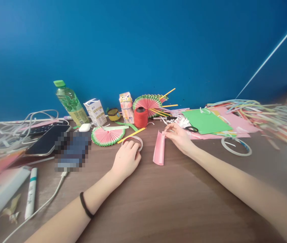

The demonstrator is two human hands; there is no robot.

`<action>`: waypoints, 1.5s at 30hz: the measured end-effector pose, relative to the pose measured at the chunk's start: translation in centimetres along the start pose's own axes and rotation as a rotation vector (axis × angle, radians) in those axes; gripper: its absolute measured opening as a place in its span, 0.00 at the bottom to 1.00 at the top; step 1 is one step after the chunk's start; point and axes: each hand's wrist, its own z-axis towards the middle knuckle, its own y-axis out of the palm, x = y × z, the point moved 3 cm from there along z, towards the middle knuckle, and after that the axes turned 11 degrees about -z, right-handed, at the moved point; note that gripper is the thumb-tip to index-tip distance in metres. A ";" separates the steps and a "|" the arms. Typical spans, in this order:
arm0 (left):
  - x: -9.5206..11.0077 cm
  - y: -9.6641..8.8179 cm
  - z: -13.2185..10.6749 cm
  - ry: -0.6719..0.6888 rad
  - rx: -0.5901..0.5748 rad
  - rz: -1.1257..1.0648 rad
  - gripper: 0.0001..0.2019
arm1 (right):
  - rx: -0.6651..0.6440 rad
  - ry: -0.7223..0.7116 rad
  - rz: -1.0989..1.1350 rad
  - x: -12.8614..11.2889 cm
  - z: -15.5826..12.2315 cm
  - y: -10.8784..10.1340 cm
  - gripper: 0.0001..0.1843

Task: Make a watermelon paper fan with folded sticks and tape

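My right hand (181,138) pinches the top end of a pink folded paper strip (159,150), which stands tilted on the desk and shows creases along its length. My left hand (126,159) lies on the desk with its fingers curled over a roll of tape (141,141); part of the ring is hidden beneath them. Just beyond that hand are a yellow stick (131,135) and a pleated watermelon-coloured paper fan (108,135). A red spool of thread (141,118) stands behind, between the two hands.
Along the blue wall stand a green-capped bottle (71,103), a white carton (95,112) and a second paper fan (148,103). Phones (48,140) and a marker (31,194) lie left. Green paper (206,121), black-handled scissors (192,129) and another tape roll (236,146) are right.
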 end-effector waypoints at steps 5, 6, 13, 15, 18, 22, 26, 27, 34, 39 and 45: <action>1.2 -0.4 -0.2 0.152 0.041 -0.007 0.15 | -0.055 -0.013 -0.076 0.2 -0.3 0.8 0.18; 1.7 -0.3 -0.2 0.228 -0.011 -0.030 0.16 | -0.074 -0.020 -0.084 0.0 -0.4 1.0 0.17; 3.4 0.3 -0.8 0.440 -0.322 -0.181 0.16 | -0.123 -0.080 -0.158 -0.6 -0.9 1.6 0.15; 3.7 0.2 -1.0 0.446 -0.317 -0.198 0.15 | -0.121 -0.094 -0.155 -0.7 -0.9 1.6 0.14; 4.2 0.3 -1.4 0.485 -0.312 -0.206 0.13 | -0.124 -0.115 -0.153 -0.8 -1.0 1.6 0.14; 4.8 0.7 -1.9 0.513 -0.341 -0.196 0.14 | -0.138 -0.120 -0.177 -1.0 -1.1 1.6 0.14; 5.0 0.9 -2.0 0.539 -0.356 -0.143 0.15 | -0.186 -0.087 -0.209 -1.1 -1.3 1.8 0.12; 5.0 0.9 -2.0 0.545 -0.354 -0.133 0.15 | -0.194 -0.078 -0.212 -1.1 -1.3 1.9 0.12; 5.0 0.7 -2.0 0.561 -0.334 -0.108 0.15 | -0.261 -0.037 -0.209 -0.6 -1.5 2.1 0.12; 5.0 0.7 -2.0 0.558 -0.334 -0.119 0.15 | -0.274 -0.007 -0.225 0.1 -1.4 2.1 0.12; 5.0 0.7 -2.0 0.557 -0.320 -0.138 0.14 | -0.256 0.012 -0.229 -0.2 -1.5 2.2 0.12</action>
